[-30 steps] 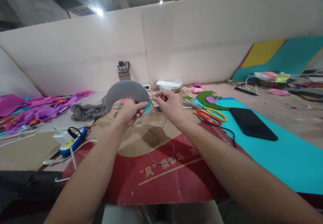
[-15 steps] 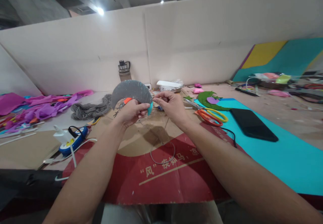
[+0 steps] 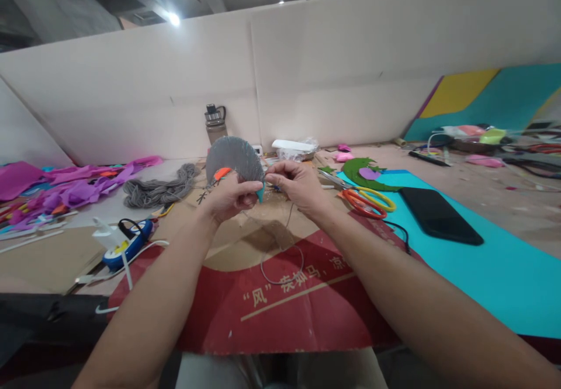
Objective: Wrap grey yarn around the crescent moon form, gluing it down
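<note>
A curved grey piece (image 3: pixel 230 156) with a small orange part and a teal tip is held up over the cardboard. My left hand (image 3: pixel 234 197) is closed on its lower edge, thumb near the teal tip. Just right of that tip, my right hand (image 3: pixel 291 181) is pinched, thumb against index finger; anything between those fingertips is too small to make out. Thin grey yarn (image 3: pixel 283 282) hangs below my right hand and lies in a loop on the red and brown cardboard (image 3: pixel 298 319).
Scissors (image 3: pixel 366 201), a black phone (image 3: pixel 440 215) and a green felt piece (image 3: pixel 355 173) lie right on or by a turquoise sheet (image 3: pixel 491 275). Grey yarn (image 3: pixel 160 187), a blue power strip (image 3: pixel 131 249) and purple scraps (image 3: pixel 94 193) are left. A bottle (image 3: pixel 216 123) stands behind.
The grey piece has turned in my left hand, its left end moving right and looking narrower. My right hand has shifted slightly, staying pinched close to the teal tip.
</note>
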The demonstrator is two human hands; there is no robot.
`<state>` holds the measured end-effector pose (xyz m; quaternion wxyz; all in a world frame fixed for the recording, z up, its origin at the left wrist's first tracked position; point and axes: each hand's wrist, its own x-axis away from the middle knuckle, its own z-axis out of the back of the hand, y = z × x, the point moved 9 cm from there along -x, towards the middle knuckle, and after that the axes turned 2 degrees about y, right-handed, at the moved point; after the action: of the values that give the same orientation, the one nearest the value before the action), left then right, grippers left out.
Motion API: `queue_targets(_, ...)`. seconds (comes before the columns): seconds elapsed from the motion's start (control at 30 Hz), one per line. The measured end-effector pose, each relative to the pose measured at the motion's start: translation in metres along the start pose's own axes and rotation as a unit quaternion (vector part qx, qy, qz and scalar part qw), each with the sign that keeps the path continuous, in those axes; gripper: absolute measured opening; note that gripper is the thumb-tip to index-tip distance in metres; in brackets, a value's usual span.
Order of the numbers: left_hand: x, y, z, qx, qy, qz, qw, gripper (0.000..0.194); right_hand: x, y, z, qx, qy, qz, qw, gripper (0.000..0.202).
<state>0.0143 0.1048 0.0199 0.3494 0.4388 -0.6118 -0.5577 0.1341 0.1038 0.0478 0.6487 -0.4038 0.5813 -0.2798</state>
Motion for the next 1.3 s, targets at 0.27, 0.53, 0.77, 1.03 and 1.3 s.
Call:
queue_targets(0.27, 0.002, -0.001, -0.004, 0.006, -0.017, 0.004, 1.0, 0.03, 0.008, 0.001, -0.012, -0.088, -0.023, -0.044, 0.995, 0.019)
queue_targets(0.53, 0.005, 0.001, -0.006, -0.001, -0.019, 0.006, 1.0, 0.03, 0.011, 0.011, -0.016, -0.13, -0.045, -0.106, 0.985, 0.027)
queue_targets(0.77, 0.002, -0.007, -0.009, 0.042, -0.037, 0.015, 0.998, 0.033, 0.015, 0.01, -0.023, -0.194, -0.075, -0.142, 0.968, 0.04)
queue_targets(1.03, 0.001, -0.006, -0.01, 0.081, -0.024, 0.001, 0.996, 0.034, 0.014, 0.011, -0.024, -0.199, -0.082, -0.137, 0.967, 0.037)
queue_targets(1.3, 0.0, -0.006, -0.01, 0.063, -0.036, -0.007, 0.997, 0.032, 0.014, 0.01, -0.024, -0.209, -0.079, -0.126, 0.967, 0.035)
